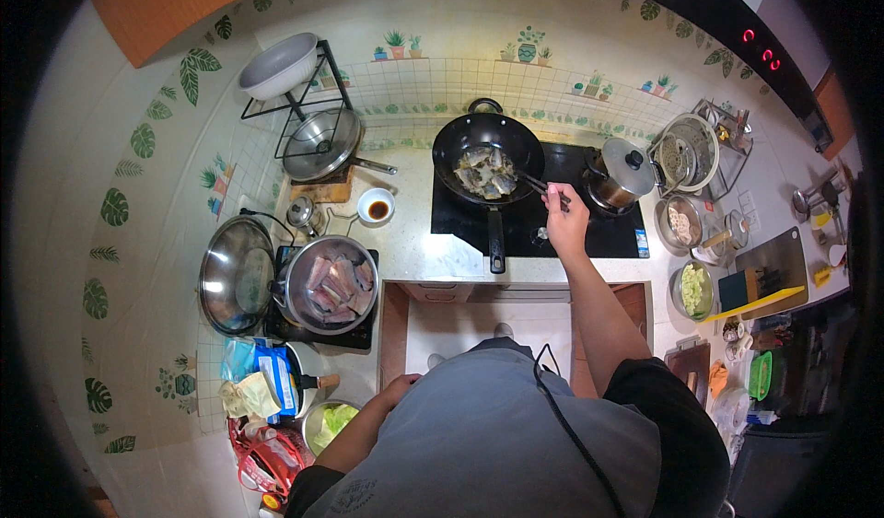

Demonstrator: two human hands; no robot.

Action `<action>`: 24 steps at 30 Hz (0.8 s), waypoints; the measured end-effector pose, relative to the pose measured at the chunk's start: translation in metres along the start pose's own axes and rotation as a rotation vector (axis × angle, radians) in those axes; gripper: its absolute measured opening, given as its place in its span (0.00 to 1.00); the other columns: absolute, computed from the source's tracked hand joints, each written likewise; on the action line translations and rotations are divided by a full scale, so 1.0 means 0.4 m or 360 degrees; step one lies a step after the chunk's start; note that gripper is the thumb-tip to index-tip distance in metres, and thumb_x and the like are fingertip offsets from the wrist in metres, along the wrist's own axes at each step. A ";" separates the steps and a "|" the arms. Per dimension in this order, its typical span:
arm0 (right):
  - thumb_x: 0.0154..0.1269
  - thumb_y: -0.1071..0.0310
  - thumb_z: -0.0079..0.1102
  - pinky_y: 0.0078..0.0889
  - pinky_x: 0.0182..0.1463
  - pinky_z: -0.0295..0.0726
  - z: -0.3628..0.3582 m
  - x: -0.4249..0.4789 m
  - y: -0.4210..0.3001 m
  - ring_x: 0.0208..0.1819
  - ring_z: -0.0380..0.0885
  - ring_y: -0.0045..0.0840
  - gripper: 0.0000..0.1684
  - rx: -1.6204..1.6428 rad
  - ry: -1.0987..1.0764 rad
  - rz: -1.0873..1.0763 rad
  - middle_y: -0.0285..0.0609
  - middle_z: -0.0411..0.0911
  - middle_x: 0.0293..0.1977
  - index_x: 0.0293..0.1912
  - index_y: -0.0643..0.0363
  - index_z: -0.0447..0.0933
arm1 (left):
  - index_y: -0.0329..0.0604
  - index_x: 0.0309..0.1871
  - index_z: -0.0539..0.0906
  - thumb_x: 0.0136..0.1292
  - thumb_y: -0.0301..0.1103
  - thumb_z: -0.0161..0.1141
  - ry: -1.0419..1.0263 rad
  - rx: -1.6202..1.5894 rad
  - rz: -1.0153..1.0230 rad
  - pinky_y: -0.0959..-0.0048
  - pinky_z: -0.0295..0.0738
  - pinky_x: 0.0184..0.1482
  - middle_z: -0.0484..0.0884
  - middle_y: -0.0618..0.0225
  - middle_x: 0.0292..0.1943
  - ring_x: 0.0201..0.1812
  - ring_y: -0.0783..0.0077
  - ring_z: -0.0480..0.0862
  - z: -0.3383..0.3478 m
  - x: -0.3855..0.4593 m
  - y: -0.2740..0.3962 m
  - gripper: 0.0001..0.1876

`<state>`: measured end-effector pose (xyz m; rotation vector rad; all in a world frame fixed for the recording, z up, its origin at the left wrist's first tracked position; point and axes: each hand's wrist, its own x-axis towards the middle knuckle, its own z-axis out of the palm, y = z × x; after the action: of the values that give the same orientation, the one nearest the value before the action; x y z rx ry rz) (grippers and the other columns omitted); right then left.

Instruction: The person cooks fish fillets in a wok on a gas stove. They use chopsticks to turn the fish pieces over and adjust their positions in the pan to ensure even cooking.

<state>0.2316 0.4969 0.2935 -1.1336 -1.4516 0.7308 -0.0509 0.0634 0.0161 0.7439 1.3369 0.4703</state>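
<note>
My right hand [568,221] grips a pair of dark chopsticks [533,182], whose tips reach into the black wok [450,144]. Pieces of fish [485,171] lie in the bottom of the wok, some with grey skin showing. The wok stands on the left part of a black cooktop [454,221], its handle [496,242] pointing towards me. Low beside my grey apron [483,428] is my left hand [400,388]; its fingers are partly hidden, so I cannot tell whether it holds anything.
A lidded pot [615,179] stands right of the wok. To the left are a white bowl [366,217] of dark sauce and a metal pot [293,280] of raw fish pieces. Bowls of sliced food [679,222] and chopped greens [693,289] line the right counter, near a knife block [737,290].
</note>
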 end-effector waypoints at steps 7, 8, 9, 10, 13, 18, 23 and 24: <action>0.80 0.66 0.59 0.24 0.46 0.86 -0.003 -0.001 0.002 0.39 0.87 0.22 0.12 -0.0034 -0.0033 -0.0041 0.42 0.85 0.37 0.46 0.67 0.83 | 0.42 0.61 0.87 0.67 0.41 0.68 0.0033 0.0172 0.0014 0.66 0.79 0.58 0.91 0.61 0.52 0.50 0.69 0.87 -0.003 0.007 -0.015 0.22; 0.80 0.66 0.59 0.25 0.45 0.85 -0.002 -0.003 0.002 0.39 0.87 0.23 0.12 -0.0012 -0.0021 -0.0027 0.43 0.85 0.37 0.45 0.67 0.83 | 0.42 0.61 0.87 0.66 0.41 0.68 0.0042 0.0179 -0.0004 0.66 0.79 0.58 0.91 0.61 0.52 0.50 0.68 0.87 -0.002 0.005 -0.010 0.22; 0.79 0.67 0.60 0.25 0.45 0.84 -0.002 -0.004 0.002 0.38 0.88 0.24 0.12 0.0009 -0.0009 -0.0013 0.44 0.86 0.36 0.45 0.68 0.83 | 0.42 0.61 0.87 0.66 0.41 0.69 0.0051 0.0186 -0.0022 0.65 0.79 0.58 0.91 0.60 0.52 0.50 0.68 0.87 -0.001 0.002 -0.002 0.23; 0.79 0.67 0.60 0.26 0.45 0.84 -0.002 -0.003 0.003 0.39 0.88 0.24 0.12 0.0003 -0.0010 -0.0014 0.44 0.86 0.36 0.45 0.68 0.83 | 0.43 0.61 0.87 0.66 0.42 0.69 0.0061 0.0193 -0.0040 0.65 0.79 0.58 0.91 0.60 0.52 0.50 0.68 0.87 0.001 -0.003 0.007 0.23; 0.79 0.66 0.60 0.26 0.45 0.84 -0.003 -0.003 0.004 0.39 0.88 0.25 0.12 -0.0014 -0.0014 -0.0017 0.44 0.86 0.37 0.45 0.68 0.83 | 0.42 0.61 0.87 0.65 0.42 0.69 0.0053 0.0179 -0.0012 0.65 0.79 0.58 0.91 0.60 0.52 0.50 0.67 0.87 0.001 -0.006 0.010 0.23; 0.79 0.66 0.60 0.26 0.45 0.84 -0.005 -0.001 0.006 0.39 0.88 0.25 0.13 -0.0027 -0.0005 -0.0004 0.44 0.86 0.37 0.45 0.67 0.83 | 0.42 0.62 0.87 0.65 0.41 0.70 0.0067 0.0211 -0.0048 0.66 0.78 0.59 0.91 0.60 0.52 0.51 0.68 0.87 0.007 -0.041 0.078 0.24; 0.79 0.65 0.60 0.26 0.45 0.84 -0.008 0.001 0.009 0.38 0.87 0.24 0.13 -0.0035 -0.0009 -0.0007 0.44 0.86 0.36 0.45 0.67 0.83 | 0.42 0.62 0.87 0.66 0.40 0.69 0.0035 0.0167 -0.0047 0.67 0.78 0.59 0.91 0.61 0.52 0.51 0.68 0.87 0.003 -0.029 0.055 0.23; 0.79 0.65 0.60 0.25 0.45 0.84 -0.007 0.002 0.008 0.38 0.87 0.23 0.13 -0.0031 -0.0009 -0.0007 0.44 0.86 0.36 0.45 0.67 0.83 | 0.42 0.62 0.87 0.66 0.40 0.69 0.0044 0.0172 -0.0053 0.67 0.78 0.59 0.91 0.61 0.52 0.51 0.68 0.87 0.004 -0.029 0.054 0.23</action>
<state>0.2352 0.4982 0.2914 -1.1433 -1.4684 0.7189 -0.0491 0.0700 0.0397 0.8053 1.4068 0.3850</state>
